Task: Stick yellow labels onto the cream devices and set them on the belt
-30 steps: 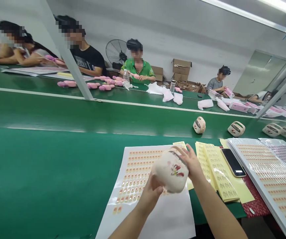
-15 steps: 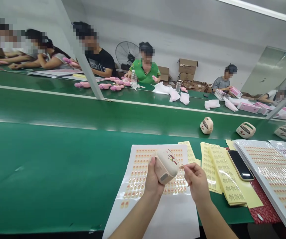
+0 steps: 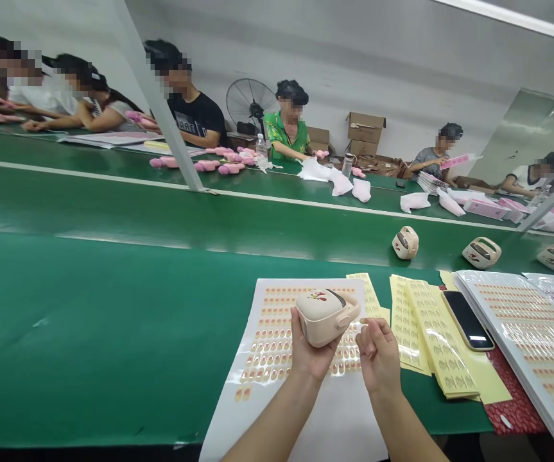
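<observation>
On the left, the green table (image 3: 88,340) stretches broadly from its near edge to the long strip (image 3: 161,208) behind it. The white sticker sheet (image 3: 337,417) comes next, its left edge slanting down toward the person. Above this sheet, the left hand (image 3: 311,359) holds the cream box (image 3: 322,321), thumb on its left side and fingers beneath. The box's flowered face is turned up; its long axis runs roughly left to right – the handle (image 3: 354,310) pointing right. Just beside the handle, with a narrow gap, is the right hand (image 3: 380,359), fingers curled in; I cannot tell whether they pinch anything. Room is tighter on this side – yellow labels (image 3: 443,353), a phone (image 3: 468,321) and a stack of sheets (image 3: 522,340) lie close together, reaching the right edge of view.
</observation>
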The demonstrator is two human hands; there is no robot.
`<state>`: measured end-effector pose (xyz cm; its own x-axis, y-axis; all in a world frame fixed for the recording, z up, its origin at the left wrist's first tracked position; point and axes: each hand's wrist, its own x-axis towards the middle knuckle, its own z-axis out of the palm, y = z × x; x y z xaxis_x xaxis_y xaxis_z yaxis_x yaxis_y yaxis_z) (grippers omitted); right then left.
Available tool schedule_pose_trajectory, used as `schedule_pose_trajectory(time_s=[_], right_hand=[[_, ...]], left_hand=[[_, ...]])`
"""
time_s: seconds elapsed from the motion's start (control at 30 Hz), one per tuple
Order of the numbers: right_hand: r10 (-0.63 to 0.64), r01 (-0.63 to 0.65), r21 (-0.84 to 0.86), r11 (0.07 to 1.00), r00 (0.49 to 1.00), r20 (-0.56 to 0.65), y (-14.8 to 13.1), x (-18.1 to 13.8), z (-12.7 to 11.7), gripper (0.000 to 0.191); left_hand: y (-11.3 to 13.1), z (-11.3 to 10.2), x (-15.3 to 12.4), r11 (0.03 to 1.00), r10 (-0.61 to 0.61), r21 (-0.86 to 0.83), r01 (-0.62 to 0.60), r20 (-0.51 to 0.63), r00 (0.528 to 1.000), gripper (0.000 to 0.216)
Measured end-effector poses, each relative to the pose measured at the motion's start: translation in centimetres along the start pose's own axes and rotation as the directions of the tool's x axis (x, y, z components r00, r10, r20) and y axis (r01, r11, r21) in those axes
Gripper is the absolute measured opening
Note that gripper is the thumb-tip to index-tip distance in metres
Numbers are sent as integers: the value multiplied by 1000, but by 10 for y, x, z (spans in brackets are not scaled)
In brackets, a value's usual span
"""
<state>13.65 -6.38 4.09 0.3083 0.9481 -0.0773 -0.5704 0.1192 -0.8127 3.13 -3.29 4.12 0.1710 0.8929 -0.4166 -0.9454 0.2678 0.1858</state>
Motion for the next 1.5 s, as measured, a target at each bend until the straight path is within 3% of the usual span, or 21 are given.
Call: schedule_pose_trajectory(time_s=[0.2, 0.37, 0.67, 0.87, 1.1, 1.2, 1.33, 1.4, 1.5], right_hand=[[7, -9, -27, 1000, 999, -51, 15, -6, 14, 37], [-7, -10, -161, 987, 995, -101, 16, -8, 18, 41], [17, -28, -280, 960, 999, -40, 10, -11, 17, 41], [11, 2, -387, 922, 999, 31, 3, -10, 15, 37], [-46, 49, -453, 890, 999, 17, 4, -12, 18, 41], [-188, 179, -543, 820, 981, 40, 9, -13, 17, 38], [-410, 433, -706, 561, 886, 218, 7, -10, 11, 30], [-413, 435, -761, 482, 878, 240, 1, -7, 8, 24], [-278, 272, -786, 555, 951, 133, -5, -2, 6, 50]], left_hand=[[-11, -12, 2, 976, -77, -186, 114, 193, 978, 47], [-15, -15, -1, 976, -108, -165, 144, 212, 971, 57], [-13, -14, -4, 967, -154, -172, 189, 198, 968, 37], [-12, -13, -7, 962, -170, -191, 197, 147, 974, 41], [-12, -5, -12, 952, -173, -246, 184, 66, 983, 45], [-12, -6, -13, 948, -188, -244, 201, 78, 979, 45], [-10, -13, -13, 950, -215, -206, 236, 119, 969, 45], [-9, -15, -12, 962, -199, -165, 217, 118, 973, 41], [-8, -17, -12, 978, -172, -97, 183, 115, 978, 35]])
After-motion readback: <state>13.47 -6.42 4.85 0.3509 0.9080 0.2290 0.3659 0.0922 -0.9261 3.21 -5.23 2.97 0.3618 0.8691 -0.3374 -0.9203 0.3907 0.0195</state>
